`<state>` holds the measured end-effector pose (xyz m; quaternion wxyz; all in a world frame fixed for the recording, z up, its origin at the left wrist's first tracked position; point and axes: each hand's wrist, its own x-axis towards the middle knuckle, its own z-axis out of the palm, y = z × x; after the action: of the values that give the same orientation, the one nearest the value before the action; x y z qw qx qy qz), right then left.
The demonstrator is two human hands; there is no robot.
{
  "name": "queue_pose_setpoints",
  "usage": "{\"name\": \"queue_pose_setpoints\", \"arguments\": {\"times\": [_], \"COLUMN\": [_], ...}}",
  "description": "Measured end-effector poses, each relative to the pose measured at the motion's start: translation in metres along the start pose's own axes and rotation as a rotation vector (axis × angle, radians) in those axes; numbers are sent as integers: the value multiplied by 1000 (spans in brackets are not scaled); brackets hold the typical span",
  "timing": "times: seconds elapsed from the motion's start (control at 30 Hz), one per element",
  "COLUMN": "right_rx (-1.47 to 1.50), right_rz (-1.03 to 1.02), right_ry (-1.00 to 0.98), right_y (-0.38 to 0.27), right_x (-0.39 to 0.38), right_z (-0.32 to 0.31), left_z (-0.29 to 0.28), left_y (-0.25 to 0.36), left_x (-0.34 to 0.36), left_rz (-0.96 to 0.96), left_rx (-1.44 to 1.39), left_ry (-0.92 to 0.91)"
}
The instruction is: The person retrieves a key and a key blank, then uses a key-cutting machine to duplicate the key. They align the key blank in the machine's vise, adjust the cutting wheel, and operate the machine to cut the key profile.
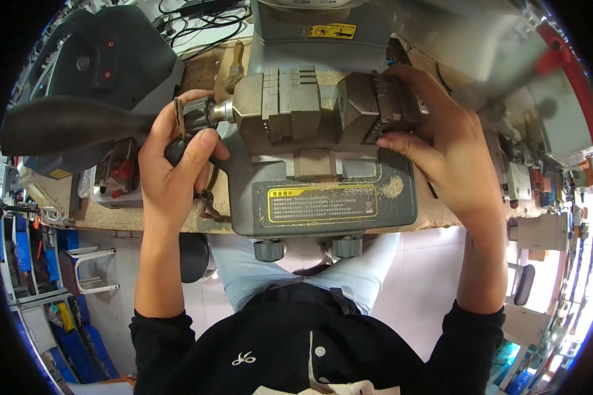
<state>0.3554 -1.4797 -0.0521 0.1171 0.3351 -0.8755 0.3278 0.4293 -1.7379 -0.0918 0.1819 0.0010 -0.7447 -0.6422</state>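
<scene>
A grey key-cutting machine (244, 214) sits before me at the bench edge. On it are a left metal clamp jaw block (277, 105) and a right one (357, 112), with a gap between them. My left hand (168, 161) is closed on a black-headed key (176, 151); its thin metal blade points up. Those fingers also lie against a dark ribbed knob (201, 115) left of the jaws. Below them hangs a small dark bunch (207, 205), too unclear to name. My right hand (451, 141) grips the right block's outer end, thumb in front, fingertips partly hidden behind.
Two knobs (270, 250) jut from the machine's front. Pale shavings (392, 188) lie on its base. A brush (236, 69) rests behind the left jaw. Left stands another dark grey machine (112, 59) with a black handle (79, 125). Cables (207, 26) tangle at the back.
</scene>
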Motion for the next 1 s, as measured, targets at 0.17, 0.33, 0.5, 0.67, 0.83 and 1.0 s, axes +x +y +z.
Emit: {"name": "queue_pose_setpoints", "arguments": {"times": [0.17, 0.33, 0.5, 0.67, 0.83, 1.0], "right_rx": [-81, -47, -66, -232, -29, -146], "right_rz": [168, 229, 197, 125, 303, 257], "right_ry": [75, 84, 104, 38, -127, 12], "right_y": [-7, -5, -4, -9, -17, -49], "right_x": [-10, -15, -14, -12, -4, -3], "right_z": [13, 16, 14, 5, -7, -12], "left_z": [-1, 0, -1, -2, -3, -7], "left_y": [-1, -2, -2, -1, 0, -3], "left_x": [0, -1, 1, 0, 0, 2], "left_rz": [16, 4, 41, -18, -9, -27], "left_rx": [12, 26, 68, -15, 2, -32], "left_ry": [-7, 18, -1, -5, -19, -46]}}
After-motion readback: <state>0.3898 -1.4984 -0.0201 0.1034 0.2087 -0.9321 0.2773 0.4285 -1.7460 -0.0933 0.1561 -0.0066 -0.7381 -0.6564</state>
